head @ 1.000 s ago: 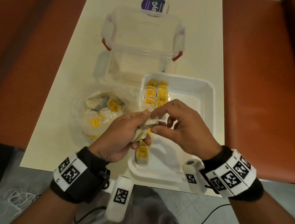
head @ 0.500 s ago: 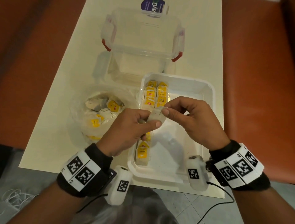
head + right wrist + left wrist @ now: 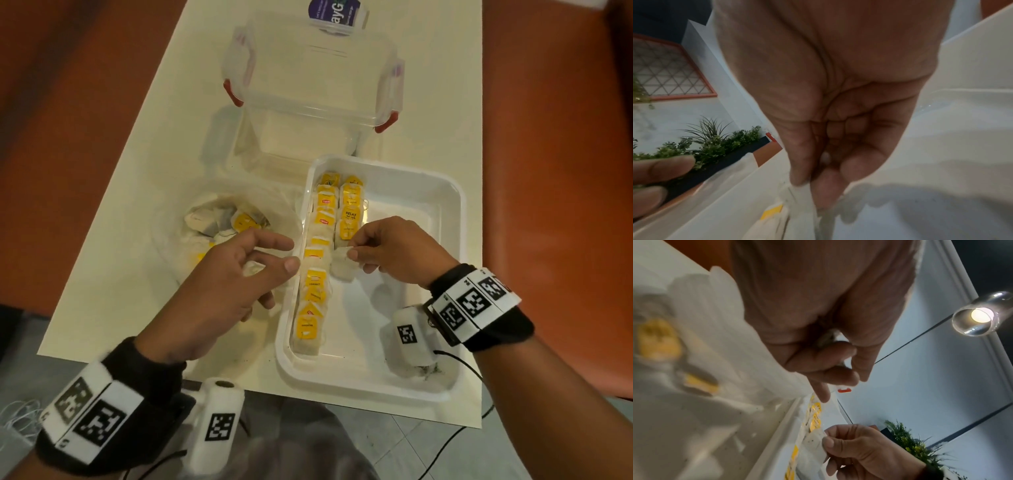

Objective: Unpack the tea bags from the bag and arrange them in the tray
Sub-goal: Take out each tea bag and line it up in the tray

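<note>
Tea bags (image 3: 313, 291) with yellow tags lie in two columns along the left wall of the white tray (image 3: 442, 192), which sits at the near right corner of the cream table (image 3: 428, 102); the left column runs from the far end of the tray almost to its near end, and the right column is shorter and occupies only the far part. The right hand (image 3: 394, 251) is positioned over the tray and pinches one plain white tea bag (image 3: 342, 265) between thumb and forefinger, just beyond the near end of the shorter column; the remaining fingers are curled under the palm. The right wrist view confirms this pinch on the upper edge of the bag. The left hand (image 3: 226, 274) is positioned above the table between the clear plastic bag (image 3: 205, 219) and the left rim of the tray, thumb and forefinger extended toward the tray; a small pale item is visible in the palm behind the curled lower fingers, and whether these fingers grip it cannot be determined. The plastic bag rests on the left side of the table and contains further tea bags. A clear lidded container (image 3: 308, 78) with red latches stands at the far edge, behind the tray and bag.
</note>
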Demonstrator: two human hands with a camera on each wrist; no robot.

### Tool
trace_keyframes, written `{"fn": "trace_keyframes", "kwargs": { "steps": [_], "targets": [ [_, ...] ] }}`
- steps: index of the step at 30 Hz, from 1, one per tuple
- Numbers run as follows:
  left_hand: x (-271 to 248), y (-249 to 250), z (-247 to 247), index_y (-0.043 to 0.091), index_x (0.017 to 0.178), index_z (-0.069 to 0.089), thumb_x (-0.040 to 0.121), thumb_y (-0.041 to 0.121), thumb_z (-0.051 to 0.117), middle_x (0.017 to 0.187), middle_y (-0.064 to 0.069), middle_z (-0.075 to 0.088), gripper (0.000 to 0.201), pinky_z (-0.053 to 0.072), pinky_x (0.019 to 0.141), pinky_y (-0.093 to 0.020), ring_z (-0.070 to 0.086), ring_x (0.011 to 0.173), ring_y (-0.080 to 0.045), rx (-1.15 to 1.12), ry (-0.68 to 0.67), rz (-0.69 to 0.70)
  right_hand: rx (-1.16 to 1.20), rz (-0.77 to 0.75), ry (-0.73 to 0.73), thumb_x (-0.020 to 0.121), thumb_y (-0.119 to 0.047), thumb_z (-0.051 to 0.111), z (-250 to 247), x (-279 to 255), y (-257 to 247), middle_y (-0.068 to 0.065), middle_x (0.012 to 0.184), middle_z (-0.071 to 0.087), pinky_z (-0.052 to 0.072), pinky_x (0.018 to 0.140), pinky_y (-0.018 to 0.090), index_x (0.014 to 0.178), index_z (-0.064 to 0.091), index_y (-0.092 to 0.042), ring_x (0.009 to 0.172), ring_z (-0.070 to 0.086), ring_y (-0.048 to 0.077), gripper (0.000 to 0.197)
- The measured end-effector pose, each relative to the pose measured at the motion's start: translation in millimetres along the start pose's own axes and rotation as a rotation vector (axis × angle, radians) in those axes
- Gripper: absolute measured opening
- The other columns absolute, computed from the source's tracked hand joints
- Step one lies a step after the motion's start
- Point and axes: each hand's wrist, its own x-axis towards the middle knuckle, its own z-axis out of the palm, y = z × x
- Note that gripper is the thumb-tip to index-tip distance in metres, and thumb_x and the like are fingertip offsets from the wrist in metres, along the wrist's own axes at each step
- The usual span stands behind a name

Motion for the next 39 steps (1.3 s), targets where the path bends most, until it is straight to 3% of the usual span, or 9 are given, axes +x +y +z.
{"fn": "trace_keyframes", "kwargs": {
  "steps": [2,5,8,12,19,24,30,34,39],
  "targets": [
    [-3,-2,-1,0.03,0.112,0.066,0.073,0.043,0.07,0.104,-0.003,0.074,0.041,0.042,0.047,-0.022,0.065,0.064,-0.009,-0.048,-0.003,-0.018,0.011,0.005,-0.002,0.091,-0.027,0.072,0,2,-3,0.0,0.075,0.074,0.051,0.069,0.024,0.091,0.073,-0.017,0.072,0.072,0.012,0.01],
    [-4,-4,-1,0.024,0.116,0.064,0.075,0.031,0.071,0.108,-0.009,0.074,0.042,0.053,0.059,-0.023,0.071,0.08,-0.015,-0.18,-0.045,-0.075,0.016,0.012,0.092,0.092,-0.027,0.069,-1,8,-3,-0.001,0.072,0.074,0.057,0.077,0.035,0.089,0.071,-0.02,0.074,0.072,0.016,0.007],
    [-3,-7,-2,0.02,0.119,0.062,0.081,-0.001,0.072,0.112,-0.011,0.073,0.045,0.059,0.073,-0.03,0.073,0.094,-0.022,-0.294,-0.103,-0.104,0.029,0.029,0.131,0.092,-0.026,0.069,-1,11,-2,-0.003,0.066,0.073,0.059,0.08,0.039,0.086,0.068,-0.023,0.067,0.07,0.016,0.006],
    [-2,-7,-1,0.015,0.123,0.061,0.086,-0.022,0.048,0.116,-0.016,0.072,0.054,0.061,0.082,-0.034,0.072,0.104,-0.029,-0.422,-0.149,-0.122,0.081,0.053,0.154,0.09,-0.026,0.07,-1,11,-2,-0.002,0.066,0.074,0.06,0.081,0.042,0.086,0.068,-0.021,0.071,0.073,0.023,0.006],
    [4,-1,9,0.018,0.127,0.06,0.087,-0.025,0.037,0.118,-0.021,0.07,0.063,0.057,0.092,-0.042,0.069,0.109,-0.033,-0.507,-0.135,-0.116,0.013,-0.011,0.229,0.089,-0.038,0.071,-3,-1,-2,-0.011,0.079,0.071,0.058,0.08,0.045,0.091,0.063,-0.031,0.073,0.07,0.011,0.011],
    [9,6,15,0.015,0.131,0.057,0.091,-0.021,0.033,0.12,-0.025,0.068,0.059,0.053,0.094,-0.046,0.068,0.111,-0.035,-0.645,-0.131,-0.146,-0.02,-0.29,0.232,0.087,-0.038,0.073,0,-42,-25,-0.017,0.095,0.064,0.055,0.074,0.038,0.103,0.064,-0.037,0.071,0.061,0.006,0.019],
    [15,12,27,0.02,0.138,0.052,0.09,-0.02,0.03,0.125,-0.022,0.067,0.066,0.046,0.105,-0.049,0.065,0.118,-0.034,-0.655,-0.193,-0.136,-0.06,-0.484,0.18,0.084,-0.055,0.066,10,-73,-40,-0.022,0.107,0.056,0.053,0.063,0.028,0.113,0.057,-0.045,0.077,0.061,0.009,0.032],
    [19,15,35,0.014,0.137,0.055,0.085,-0.022,0.027,0.124,-0.027,0.065,0.069,0.046,0.101,-0.047,0.066,0.115,-0.033,-0.696,-0.202,-0.122,-0.174,-0.482,0.243,0.082,-0.049,0.074,17,-73,-36,-0.026,0.11,0.045,0.052,0.062,0.027,0.119,0.056,-0.043,0.08,0.055,0.005,0.042],
    [21,12,41,0.029,0.145,0.044,0.084,-0.026,0.024,0.13,-0.018,0.065,0.084,0.057,0.085,-0.033,0.064,0.121,-0.028,-0.582,-0.243,-0.033,0.19,-0.334,0.192,0.085,-0.029,0.075,10,-71,-34,-0.021,0.103,0.062,0.048,0.065,0.016,0.12,0.061,-0.032,0.075,0.062,0.009,0.038]
  ]
}}
